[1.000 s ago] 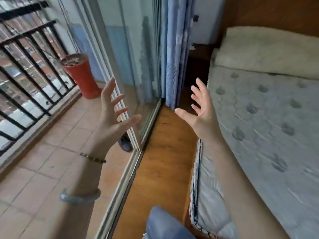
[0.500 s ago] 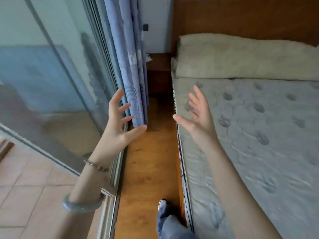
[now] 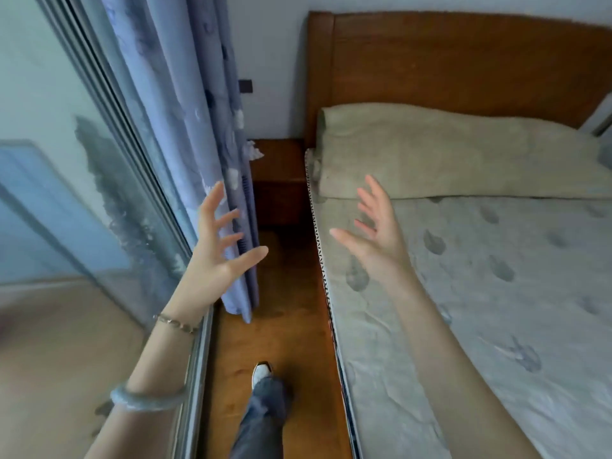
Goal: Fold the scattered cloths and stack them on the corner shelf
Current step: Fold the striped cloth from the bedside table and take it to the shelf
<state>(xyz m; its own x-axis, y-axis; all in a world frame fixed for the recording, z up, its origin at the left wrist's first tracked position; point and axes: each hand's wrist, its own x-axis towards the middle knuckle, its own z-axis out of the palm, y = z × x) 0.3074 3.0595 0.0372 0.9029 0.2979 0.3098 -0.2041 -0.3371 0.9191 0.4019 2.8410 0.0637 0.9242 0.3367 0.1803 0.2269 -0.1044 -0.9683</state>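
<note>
wooden floor (image 3: pixel 291 326), bare mattress (image 3: pixel 496 293), blue curtain (image 3: pixel 198 127)

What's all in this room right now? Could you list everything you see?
Curtain: one, blue, hanging left by the glass door.
Glass door: one, far left.
Bed: one, grey patterned mattress, right.
Blanket: one, beige, at the bed's head.
Headboard: one, brown wood, behind the bed.
Nightstand: one, brown wood, between curtain and bed.
Floor: brown wood, middle strip.
Cloths to fold: none visible.
Bracelets: two, left forearm.
Shoe: one, white, bottom centre.
Left hand: open, empty.
Right hand: open, empty.
</note>
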